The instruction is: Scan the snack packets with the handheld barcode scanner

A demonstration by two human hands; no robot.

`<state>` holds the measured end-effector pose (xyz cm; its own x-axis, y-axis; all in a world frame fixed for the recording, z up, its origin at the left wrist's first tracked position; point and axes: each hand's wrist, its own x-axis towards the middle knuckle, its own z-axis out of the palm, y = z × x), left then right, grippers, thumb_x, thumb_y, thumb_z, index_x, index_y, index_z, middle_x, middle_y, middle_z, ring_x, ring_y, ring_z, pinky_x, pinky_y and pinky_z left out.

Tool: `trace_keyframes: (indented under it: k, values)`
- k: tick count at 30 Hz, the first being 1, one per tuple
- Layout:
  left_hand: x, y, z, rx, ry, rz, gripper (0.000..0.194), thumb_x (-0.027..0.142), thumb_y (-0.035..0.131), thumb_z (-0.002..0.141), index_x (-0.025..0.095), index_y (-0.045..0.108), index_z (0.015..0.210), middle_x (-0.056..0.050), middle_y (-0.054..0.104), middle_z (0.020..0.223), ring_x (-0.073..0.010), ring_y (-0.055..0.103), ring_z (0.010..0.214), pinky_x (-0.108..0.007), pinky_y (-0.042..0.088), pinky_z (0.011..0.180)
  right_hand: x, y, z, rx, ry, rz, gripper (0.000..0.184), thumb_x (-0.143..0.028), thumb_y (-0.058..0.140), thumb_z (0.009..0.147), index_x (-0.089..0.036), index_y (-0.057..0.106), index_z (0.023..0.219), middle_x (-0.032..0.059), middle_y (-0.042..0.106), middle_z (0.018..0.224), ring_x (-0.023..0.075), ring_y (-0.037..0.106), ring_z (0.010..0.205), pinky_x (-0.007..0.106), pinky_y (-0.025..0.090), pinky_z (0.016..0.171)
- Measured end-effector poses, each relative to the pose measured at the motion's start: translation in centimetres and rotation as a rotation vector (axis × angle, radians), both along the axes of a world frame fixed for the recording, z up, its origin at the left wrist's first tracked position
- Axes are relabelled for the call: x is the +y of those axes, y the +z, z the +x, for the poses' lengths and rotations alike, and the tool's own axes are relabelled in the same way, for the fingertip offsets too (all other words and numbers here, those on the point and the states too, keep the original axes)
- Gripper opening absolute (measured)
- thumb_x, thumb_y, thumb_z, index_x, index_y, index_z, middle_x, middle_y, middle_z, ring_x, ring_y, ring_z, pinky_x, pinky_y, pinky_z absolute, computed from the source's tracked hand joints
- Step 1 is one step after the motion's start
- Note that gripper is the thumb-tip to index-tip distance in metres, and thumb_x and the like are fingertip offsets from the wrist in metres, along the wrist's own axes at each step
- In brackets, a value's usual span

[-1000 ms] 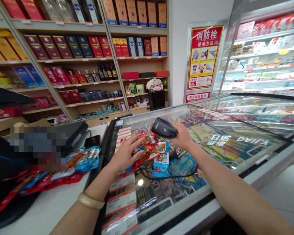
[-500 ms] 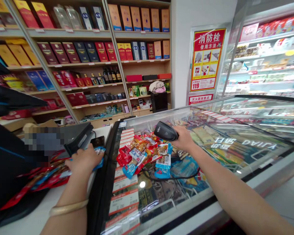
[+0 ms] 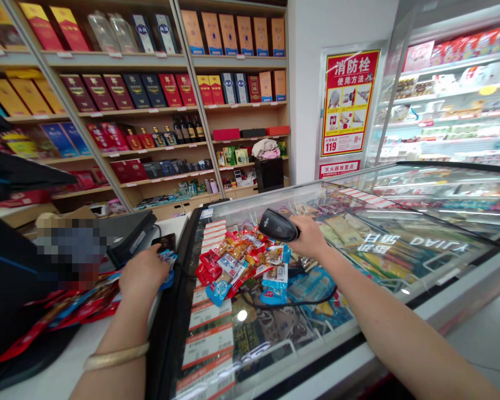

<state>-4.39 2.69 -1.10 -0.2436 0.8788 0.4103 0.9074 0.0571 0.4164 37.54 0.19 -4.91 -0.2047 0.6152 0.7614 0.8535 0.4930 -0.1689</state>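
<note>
My right hand (image 3: 310, 236) is closed around the handle of a black barcode scanner (image 3: 278, 224), held over the glass freezer lid with its head toward the left. Below and left of the scanner lies a loose pile of small snack packets (image 3: 232, 266) in red, orange and blue. At the counter's edge, my left hand (image 3: 145, 272) has its fingers curled over a blue snack packet (image 3: 168, 273); the fingertips are partly hidden. Left of that hand is another heap of red and blue snack packets (image 3: 73, 303). A gold-coloured bangle (image 3: 116, 356) circles my left wrist.
The scanner's black cable (image 3: 283, 305) curves over the glass freezer (image 3: 270, 355). A dark boxy device (image 3: 131, 236) and a phone-like dark object (image 3: 165, 241) sit on the white counter (image 3: 95, 344). Shelves of boxed bottles (image 3: 229, 64) line the back wall.
My left hand has drawn its fingers in over the blue packet and shifted slightly right. The right hand and scanner stay almost in place; the view has moved slightly.
</note>
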Motion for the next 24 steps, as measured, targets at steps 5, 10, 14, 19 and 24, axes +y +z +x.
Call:
trace_keyframes:
  k: [5, 10, 14, 19, 24]
  values:
    - [-1.5, 1.2, 1.7, 0.152, 0.180, 0.076, 0.030, 0.027, 0.057, 0.077, 0.018, 0.074, 0.100, -0.022, 0.073, 0.099, -0.0448, 0.069, 0.089, -0.058, 0.053, 0.072, 0.1, -0.2, 0.0, 0.006, 0.000, 0.000, 0.022, -0.032, 0.071, 0.072, -0.019, 0.070, 0.090, 0.0080, 0.070, 0.080, 0.0230, 0.061, 0.075, 0.031, 0.041, 0.068]
    - [-3.0, 2.0, 3.0, 0.102, 0.089, 0.495, 0.029, 0.028, 0.047, 0.089, 0.022, 0.072, 0.101, -0.014, 0.073, 0.106, -0.0352, 0.067, 0.098, -0.054, 0.054, 0.084, 0.1, -0.3, 0.0, 0.019, 0.005, 0.002, 0.021, -0.032, 0.070, 0.074, -0.019, 0.070, 0.089, 0.0080, 0.070, 0.079, 0.0230, 0.061, 0.074, 0.031, 0.040, 0.068]
    - [-2.5, 2.1, 3.4, -0.184, 0.022, 0.736, 0.023, 0.034, 0.054, 0.087, 0.022, 0.070, 0.098, -0.010, 0.071, 0.095, -0.0286, 0.067, 0.090, -0.049, 0.055, 0.085, 0.1, -0.3, 0.0, 0.022, 0.024, 0.002, 0.023, -0.032, 0.069, 0.075, -0.019, 0.070, 0.094, 0.0083, 0.071, 0.083, 0.0231, 0.061, 0.076, 0.032, 0.041, 0.070]
    - [-1.0, 2.1, 4.0, -0.794, 0.011, 0.754, 0.018, 0.029, 0.069, 0.073, 0.020, 0.064, 0.087, -0.003, 0.065, 0.080, -0.0178, 0.063, 0.071, -0.038, 0.059, 0.073, 0.0, -0.1, -0.1, 0.038, 0.044, 0.015, 0.023, -0.033, 0.070, 0.074, -0.019, 0.070, 0.093, 0.0082, 0.071, 0.082, 0.0241, 0.062, 0.077, 0.033, 0.042, 0.071]
    - [-0.8, 1.7, 5.5, -1.057, -0.050, 0.626, 0.019, 0.024, 0.074, 0.068, 0.019, 0.061, 0.080, 0.000, 0.063, 0.074, -0.0145, 0.060, 0.064, -0.029, 0.057, 0.056, -0.6, 0.4, -0.6, 0.036, 0.130, 0.054, 0.024, -0.035, 0.070, 0.075, -0.018, 0.068, 0.092, 0.0093, 0.071, 0.085, 0.0244, 0.062, 0.079, 0.034, 0.043, 0.072]
